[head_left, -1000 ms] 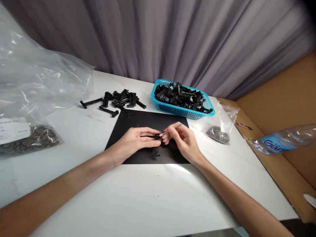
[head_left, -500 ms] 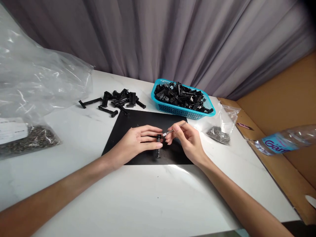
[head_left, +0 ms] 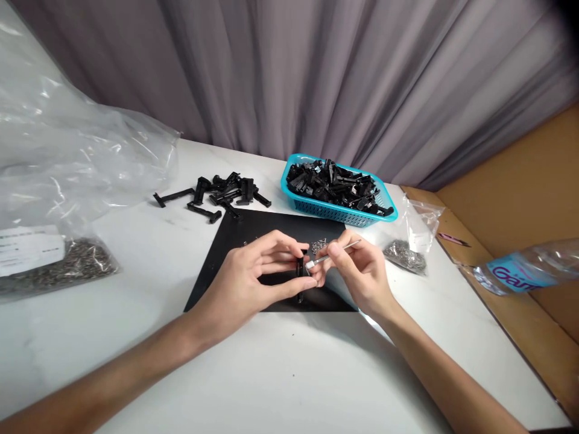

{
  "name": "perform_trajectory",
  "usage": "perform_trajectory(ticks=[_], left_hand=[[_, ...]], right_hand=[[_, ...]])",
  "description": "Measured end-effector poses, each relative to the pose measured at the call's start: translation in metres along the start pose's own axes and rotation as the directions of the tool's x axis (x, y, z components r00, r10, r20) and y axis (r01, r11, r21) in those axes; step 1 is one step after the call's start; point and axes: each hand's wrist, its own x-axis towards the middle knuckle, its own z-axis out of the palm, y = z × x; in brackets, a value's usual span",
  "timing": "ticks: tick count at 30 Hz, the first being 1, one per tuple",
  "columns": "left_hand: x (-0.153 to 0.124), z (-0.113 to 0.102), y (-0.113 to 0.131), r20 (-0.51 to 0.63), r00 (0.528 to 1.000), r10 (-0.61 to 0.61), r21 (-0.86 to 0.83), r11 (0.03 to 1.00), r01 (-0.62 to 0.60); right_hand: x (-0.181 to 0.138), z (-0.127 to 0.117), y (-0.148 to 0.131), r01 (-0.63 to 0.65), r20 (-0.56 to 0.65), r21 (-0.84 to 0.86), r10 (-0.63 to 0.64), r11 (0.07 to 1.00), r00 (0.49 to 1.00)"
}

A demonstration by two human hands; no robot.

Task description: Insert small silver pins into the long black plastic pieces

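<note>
Between the thumb and fingers of my left hand (head_left: 246, 274) is a slim black plastic part (head_left: 300, 265), held upright over the black mat (head_left: 280, 303). My right hand (head_left: 362, 268) pinches a thin metal rod-like tool (head_left: 346, 246) with a small pale block (head_left: 310, 265) at its near end. That block is right beside the black part; whether they touch I cannot tell. Behind the fingers, a small heap of tiny metal pieces (head_left: 319, 245), probably screws or pins, lies on the mat.
A blue basket (head_left: 335, 212) full of black parts stands at the back. Loose black parts (head_left: 230, 191) lie left of it. Clear bags of small metal pieces (head_left: 88, 265) (head_left: 404, 256) are at both sides. A plastic bottle (head_left: 520, 268) lies at the right by cardboard (head_left: 511, 175).
Both hands have shifted a little to the right, and the left fingers have curled more around the black part. The heap of metal pieces now shows. The whole view has moved slightly.
</note>
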Motion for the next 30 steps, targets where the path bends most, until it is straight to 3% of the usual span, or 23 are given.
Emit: perform_trajectory(ticks=[6, 19, 21, 25, 30], left_hand=[[-0.003, -0.001, -0.002, -0.006, 0.997, 0.076, 0.051, 0.996, -0.075], [0.002, -0.008, -0.001, 0.022, 1.000, 0.011, 0.109, 0.994, -0.014], [0.004, -0.010, -0.002, 0.011, 1.000, 0.002, 0.104, 0.995, -0.004], [0.007, -0.013, -0.004, -0.026, 1.000, 0.000, 0.084, 0.996, 0.002], [0.006, -0.011, -0.007, -0.034, 0.999, 0.016, 0.018, 1.000, -0.016]], right_hand=[[-0.001, 0.003, -0.003, 0.023, 0.006, -0.027, -0.023, 0.999, 1.000], [0.001, 0.002, 0.000, 0.046, 0.079, -0.095, -0.038, 0.994, 0.996], [0.002, 0.003, 0.002, 0.066, 0.030, -0.119, -0.063, 0.991, 0.998], [0.004, 0.005, 0.006, 0.121, -0.197, -0.190, -0.159, 0.974, 0.967], [-0.004, 0.019, 0.007, -0.019, -0.121, -0.300, -0.019, 0.954, 0.992]])
